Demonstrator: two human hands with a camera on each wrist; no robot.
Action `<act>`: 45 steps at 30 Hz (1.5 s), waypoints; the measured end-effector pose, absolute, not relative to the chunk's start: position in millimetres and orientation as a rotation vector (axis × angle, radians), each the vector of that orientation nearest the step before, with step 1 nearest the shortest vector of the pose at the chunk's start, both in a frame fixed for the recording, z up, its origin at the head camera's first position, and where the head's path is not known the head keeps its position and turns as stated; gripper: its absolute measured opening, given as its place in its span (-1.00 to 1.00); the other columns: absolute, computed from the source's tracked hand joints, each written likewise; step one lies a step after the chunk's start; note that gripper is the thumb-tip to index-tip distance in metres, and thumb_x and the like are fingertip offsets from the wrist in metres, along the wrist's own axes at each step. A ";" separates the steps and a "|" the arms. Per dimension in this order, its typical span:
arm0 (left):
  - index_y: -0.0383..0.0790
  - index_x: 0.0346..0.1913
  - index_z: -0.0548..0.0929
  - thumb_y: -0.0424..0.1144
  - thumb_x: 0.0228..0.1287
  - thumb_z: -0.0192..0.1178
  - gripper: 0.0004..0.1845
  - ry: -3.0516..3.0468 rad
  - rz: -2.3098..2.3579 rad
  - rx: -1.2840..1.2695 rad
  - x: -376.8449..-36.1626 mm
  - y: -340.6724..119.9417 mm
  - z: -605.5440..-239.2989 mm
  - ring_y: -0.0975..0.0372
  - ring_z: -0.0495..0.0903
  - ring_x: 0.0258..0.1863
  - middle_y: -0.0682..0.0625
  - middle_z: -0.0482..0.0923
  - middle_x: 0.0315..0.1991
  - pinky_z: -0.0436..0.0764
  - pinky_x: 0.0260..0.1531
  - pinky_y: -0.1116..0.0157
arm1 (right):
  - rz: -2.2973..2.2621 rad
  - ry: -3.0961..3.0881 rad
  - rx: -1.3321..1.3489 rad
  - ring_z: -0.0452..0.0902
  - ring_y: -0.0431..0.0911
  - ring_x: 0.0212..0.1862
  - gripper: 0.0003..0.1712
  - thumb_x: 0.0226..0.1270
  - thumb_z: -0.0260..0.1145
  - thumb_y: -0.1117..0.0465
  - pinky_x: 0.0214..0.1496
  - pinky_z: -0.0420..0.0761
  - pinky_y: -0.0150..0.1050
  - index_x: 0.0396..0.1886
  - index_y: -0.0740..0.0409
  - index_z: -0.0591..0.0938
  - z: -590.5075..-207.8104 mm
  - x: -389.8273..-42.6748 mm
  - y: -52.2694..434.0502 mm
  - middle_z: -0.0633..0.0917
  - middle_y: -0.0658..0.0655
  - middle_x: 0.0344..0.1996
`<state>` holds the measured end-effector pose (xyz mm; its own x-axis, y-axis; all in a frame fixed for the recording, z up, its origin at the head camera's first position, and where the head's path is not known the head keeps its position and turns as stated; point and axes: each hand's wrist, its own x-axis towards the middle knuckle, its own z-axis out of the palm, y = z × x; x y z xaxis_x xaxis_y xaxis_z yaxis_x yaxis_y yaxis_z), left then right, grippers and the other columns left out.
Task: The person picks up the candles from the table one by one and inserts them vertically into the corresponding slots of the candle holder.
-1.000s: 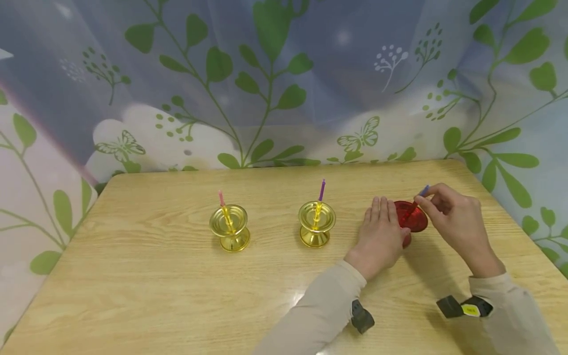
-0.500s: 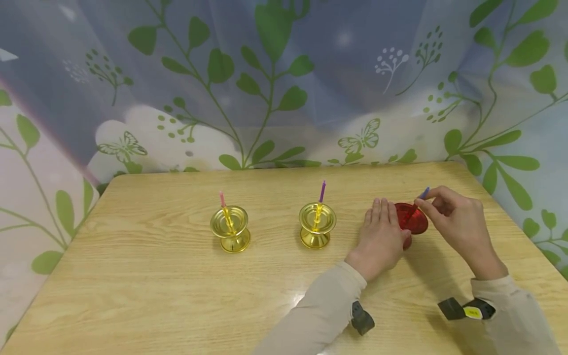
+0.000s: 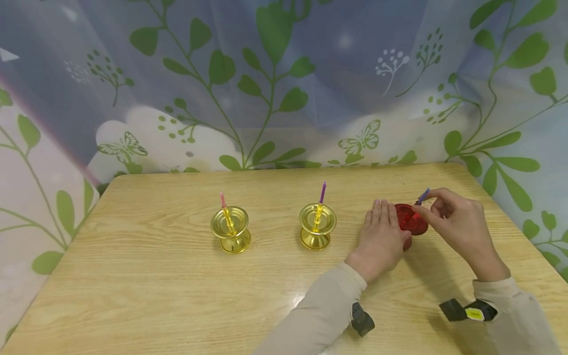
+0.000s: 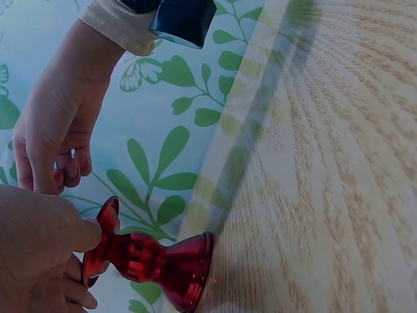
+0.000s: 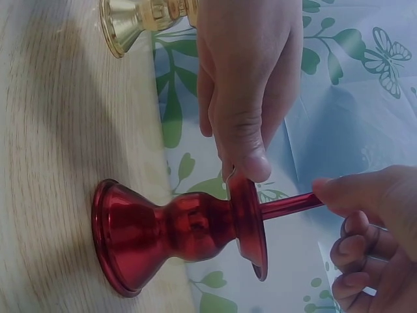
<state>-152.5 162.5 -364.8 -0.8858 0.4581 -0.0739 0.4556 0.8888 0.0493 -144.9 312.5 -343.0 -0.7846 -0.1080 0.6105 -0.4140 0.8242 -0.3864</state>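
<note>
A shiny red candle holder (image 3: 413, 226) stands upright at the right of the table; its flared foot and dish show in the right wrist view. My left hand (image 3: 379, 241) holds the dish's rim from the left, thumb (image 5: 253, 166) on the near edge. With thumb and index finger, my right hand (image 3: 463, 227) pinches the thin candle at the top of the red central tube (image 5: 290, 206). The blue candle (image 3: 424, 195) pokes out above those fingertips. Its lower end is hidden.
Two gold candle holders stand to the left, one with a pink candle (image 3: 223, 199), the other with a purple candle (image 3: 323, 192). A leaf-patterned curtain (image 3: 284, 88) hangs behind the wooden table (image 3: 177, 296). Both wrists wear dark cameras.
The right thumb and index finger have shifted slightly on the candle, and the thumb now covers more of the red tube. My left hand keeps its place on the dish.
</note>
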 end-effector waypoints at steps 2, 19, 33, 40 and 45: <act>-0.17 0.54 -0.02 0.20 0.50 -0.39 -0.28 2.972 0.054 0.714 -152.3 162.1 -365.5 0.17 -0.15 0.51 -0.01 -0.05 0.53 0.02 0.42 0.33 | 0.688 -2.427 0.379 0.25 -0.42 -0.66 -0.74 -0.06 0.53 0.45 -0.65 0.21 -0.54 -0.37 0.20 0.63 -342.9 -144.6 312.1 0.44 -0.09 -0.71; -0.15 0.54 -0.08 0.22 0.49 -0.42 -0.26 2.954 0.086 0.739 -153.6 162.6 -358.1 0.17 -0.20 0.52 -0.02 -0.13 0.55 -0.01 0.43 0.34 | 0.692 -2.463 0.404 0.24 -0.39 -0.68 -0.79 0.04 0.50 0.39 -0.69 0.20 -0.47 -0.35 0.21 0.63 -336.2 -144.7 319.7 0.44 -0.10 -0.70; -0.24 0.52 0.04 0.26 0.46 -0.32 -0.21 2.918 -0.013 1.045 -118.5 109.3 -346.5 0.08 -0.12 0.51 -0.11 -0.05 0.53 0.05 0.42 0.28 | 0.704 -2.511 0.414 0.22 -0.33 -0.71 -0.80 0.15 0.46 0.29 -0.70 0.19 -0.41 -0.22 0.18 0.67 -342.1 -141.4 323.7 0.47 -0.12 -0.70; -0.34 0.51 0.00 0.19 0.49 -0.27 -0.22 2.813 0.193 1.131 -105.0 35.5 -339.5 -0.02 -0.19 0.50 -0.19 -0.13 0.53 -0.04 0.42 0.14 | 0.596 -2.556 0.426 0.27 -0.36 -0.70 -0.86 0.26 0.39 0.19 -0.64 0.23 -0.43 -0.24 0.15 0.67 -346.3 -129.3 333.4 0.51 -0.13 -0.73; -0.38 0.50 0.03 0.08 0.55 -0.29 -0.30 2.842 0.250 1.136 -107.4 -4.7 -340.8 -0.08 -0.14 0.49 -0.24 -0.08 0.51 0.04 0.41 0.03 | 0.528 -2.586 0.431 0.27 -0.39 -0.69 -0.84 0.30 0.36 0.17 -0.66 0.24 -0.42 -0.23 0.17 0.66 -349.6 -122.6 338.0 0.50 -0.15 -0.72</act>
